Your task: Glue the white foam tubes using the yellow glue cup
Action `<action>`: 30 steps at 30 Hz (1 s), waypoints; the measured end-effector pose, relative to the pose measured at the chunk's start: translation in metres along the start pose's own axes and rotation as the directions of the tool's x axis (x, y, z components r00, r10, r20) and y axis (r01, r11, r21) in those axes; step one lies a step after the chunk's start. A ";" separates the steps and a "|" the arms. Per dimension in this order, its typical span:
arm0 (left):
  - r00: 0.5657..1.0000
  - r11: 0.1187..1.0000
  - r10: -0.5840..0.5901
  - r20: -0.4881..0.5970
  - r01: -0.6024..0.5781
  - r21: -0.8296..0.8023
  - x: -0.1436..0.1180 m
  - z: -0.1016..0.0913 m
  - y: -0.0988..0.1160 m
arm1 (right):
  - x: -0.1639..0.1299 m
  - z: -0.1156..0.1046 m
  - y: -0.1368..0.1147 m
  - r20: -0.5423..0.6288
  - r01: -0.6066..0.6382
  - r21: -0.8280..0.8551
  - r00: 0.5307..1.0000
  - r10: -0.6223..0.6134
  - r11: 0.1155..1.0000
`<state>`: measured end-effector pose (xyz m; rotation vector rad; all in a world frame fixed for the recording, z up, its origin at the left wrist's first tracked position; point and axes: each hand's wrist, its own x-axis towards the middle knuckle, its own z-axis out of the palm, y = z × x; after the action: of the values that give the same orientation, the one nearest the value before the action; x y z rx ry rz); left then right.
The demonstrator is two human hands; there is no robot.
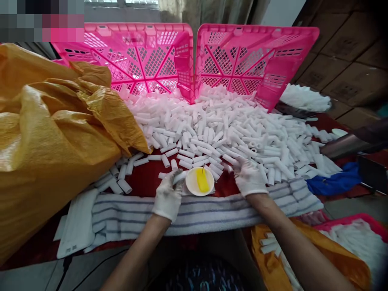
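My left hand (169, 194), in a white glove, is closed around a short white tube (181, 177) that points toward a small round white dish (190, 186). In this dish lies a yellow block (202, 181) with a thin metal pin (203, 169) standing up from it. My right hand (250, 176), gloved too, is at the front edge of a big heap of white tubes (206, 121). Its fingertips are smeared by motion, so whether they grip a tube is unclear.
Two pink plastic crates (257, 30) lie tipped behind the heap. A large yellow woven sack (54, 141) fills the left side. Along the front edge runs a striped towel (136, 214). Blue cloth (333, 179) lies at right; cardboard boxes (348, 81) are stacked beyond.
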<state>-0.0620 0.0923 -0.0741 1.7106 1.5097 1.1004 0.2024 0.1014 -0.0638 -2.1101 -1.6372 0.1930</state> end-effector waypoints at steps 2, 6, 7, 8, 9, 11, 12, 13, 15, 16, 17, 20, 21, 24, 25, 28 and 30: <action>0.995 0.997 -0.070 0.064 0.071 -0.023 0.003 0.005 -0.003 | -0.011 -0.007 0.003 0.035 0.016 0.349 0.999 -0.029 0.937; 0.989 0.995 -0.092 0.112 0.095 -0.023 0.012 0.009 -0.015 | -0.030 -0.002 -0.013 0.516 -0.302 0.690 0.843 -0.154 0.657; 0.988 0.994 -0.098 0.120 0.102 -0.034 0.013 0.009 -0.016 | -0.032 0.004 -0.018 0.560 -0.362 0.693 0.815 -0.149 0.623; 0.986 0.993 -0.105 0.127 0.111 -0.045 0.014 0.008 -0.017 | -0.031 0.010 -0.023 0.562 -0.387 0.691 0.819 -0.117 0.611; 0.985 0.992 -0.109 0.135 0.117 -0.052 0.014 0.007 -0.017 | -0.030 0.016 -0.027 0.526 -0.374 0.691 0.847 -0.075 0.619; 0.982 0.990 -0.118 0.144 0.127 -0.057 0.014 0.004 -0.015 | -0.026 0.026 -0.031 0.396 -0.260 0.683 0.917 -0.048 0.683; 0.981 0.989 -0.122 0.149 0.132 -0.059 0.013 0.004 -0.014 | -0.024 0.029 -0.030 0.319 -0.169 0.680 0.944 -0.081 0.713; 0.980 0.988 -0.125 0.152 0.137 -0.066 0.012 0.004 -0.014 | -0.024 0.032 -0.028 0.245 -0.072 0.683 0.960 -0.135 0.727; 0.980 0.984 -0.128 0.150 0.144 -0.102 0.012 0.005 -0.014 | -0.025 0.033 -0.022 0.113 0.095 0.707 0.963 -0.245 0.701; 0.981 0.982 -0.129 0.145 0.147 -0.121 0.011 0.005 -0.014 | -0.026 0.032 -0.020 0.072 0.144 0.715 0.958 -0.277 0.685; 0.982 0.981 -0.127 0.141 0.146 -0.131 0.011 0.006 -0.015 | -0.028 0.032 -0.018 0.058 0.164 0.713 0.955 -0.291 0.682; 0.985 0.984 -0.120 0.123 0.135 -0.119 0.012 0.008 -0.016 | -0.033 0.030 -0.016 0.154 0.084 0.665 0.957 -0.247 0.742; 0.985 0.984 -0.120 0.121 0.133 -0.114 0.012 0.008 -0.016 | -0.035 0.031 -0.016 0.173 0.066 0.656 0.956 -0.235 0.752; 0.985 0.981 -0.115 0.129 0.133 -0.138 0.013 0.010 -0.017 | -0.037 0.032 -0.018 0.116 0.131 0.685 0.952 -0.284 0.717; 0.985 0.981 -0.110 0.136 0.130 -0.144 0.013 0.010 -0.018 | -0.037 0.031 -0.018 0.096 0.158 0.693 0.947 -0.308 0.703; 0.985 0.985 -0.099 0.143 0.118 -0.128 0.013 0.011 -0.020 | -0.040 0.028 -0.019 0.130 0.134 0.694 0.943 -0.307 0.707; 0.986 0.988 -0.100 0.137 0.114 -0.106 0.014 0.012 -0.019 | -0.043 0.027 -0.019 0.192 0.069 0.669 0.946 -0.262 0.740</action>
<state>-0.0610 0.1103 -0.0938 1.5743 1.4133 0.9794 0.1632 0.0716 -0.0862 -1.4244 -1.5782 0.9031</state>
